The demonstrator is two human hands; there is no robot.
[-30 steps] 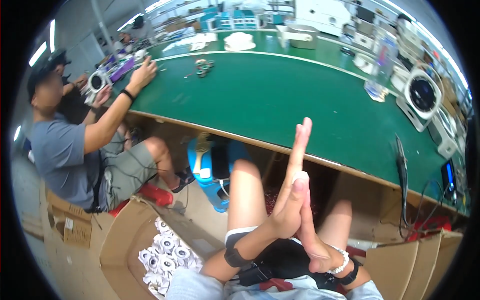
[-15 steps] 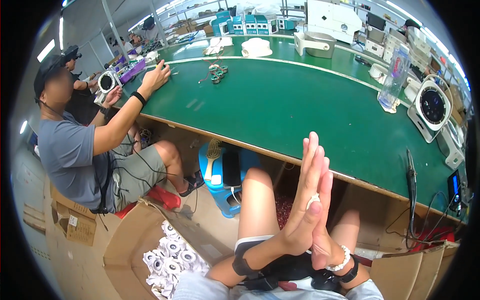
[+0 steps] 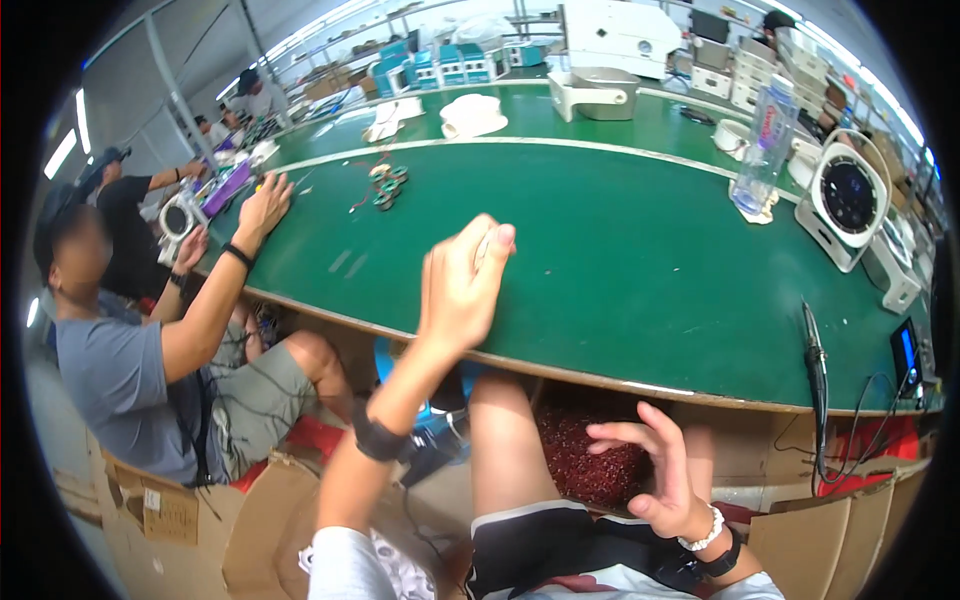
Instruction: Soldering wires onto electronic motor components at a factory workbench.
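Observation:
My left hand [image 3: 462,285] is raised over the near edge of the green worktable [image 3: 600,240], its fingers curled into a fist with the thumb on top. A small whitish patch shows beside the thumb; whether it is something held cannot be made out. Lower down, over my lap, my right hand [image 3: 665,475] has its fingers apart and loosely bent, with nothing in them. Behind it, under the table, lies a heap of small dark-red pieces [image 3: 590,455]. I wear a white beaded bracelet [image 3: 708,530] on the right wrist and dark bands on both.
A soldering iron [image 3: 815,360] rests by the right table edge, near a small lit display unit [image 3: 906,352]. Behind stand a clear bottle [image 3: 765,150] and a white round-faced device [image 3: 848,200]. Small circuit boards [image 3: 388,188] lie farther left. A co-worker [image 3: 130,370] sits at left.
My palms were pressed together; now they are apart. The left hand has moved left and closed, while the right has dropped toward my lap and opened. The whole view has shifted a little.

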